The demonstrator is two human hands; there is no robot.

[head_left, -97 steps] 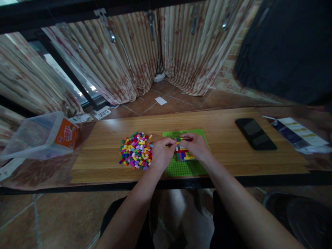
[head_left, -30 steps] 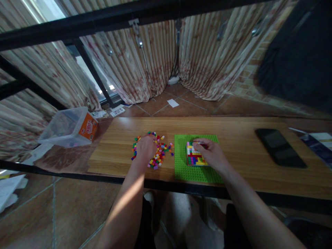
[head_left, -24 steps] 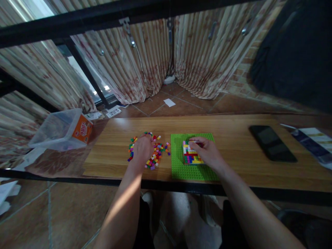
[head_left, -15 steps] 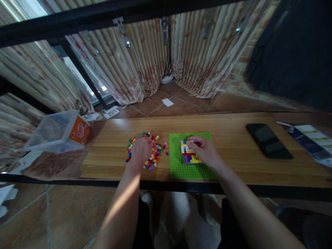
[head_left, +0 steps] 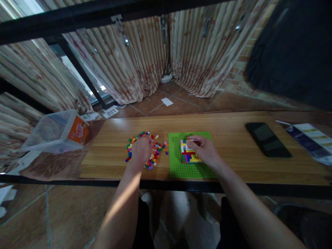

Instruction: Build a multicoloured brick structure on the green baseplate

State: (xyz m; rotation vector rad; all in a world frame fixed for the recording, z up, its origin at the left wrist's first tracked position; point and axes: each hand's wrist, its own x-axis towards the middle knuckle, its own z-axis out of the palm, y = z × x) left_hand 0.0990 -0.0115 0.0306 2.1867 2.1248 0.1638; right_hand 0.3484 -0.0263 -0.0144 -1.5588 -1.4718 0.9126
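Observation:
A green baseplate lies on the wooden tabletop in front of me. A small block of mixed-colour bricks is built on it. My right hand rests on the block's right side, fingers curled onto its far edge. To the left lies a pile of small loose coloured bricks. My left hand lies palm down on that pile, its fingers bent into the bricks; whatever is under them is hidden.
A black phone lies at the right of the tabletop, with printed leaflets beyond it. A clear plastic tub with an orange label stands off the left end. Curtains hang behind, over a tiled floor.
My left hand left the brick block and moved left onto the loose pile, where it stays. My right hand stays on the block. The view has shifted slightly.

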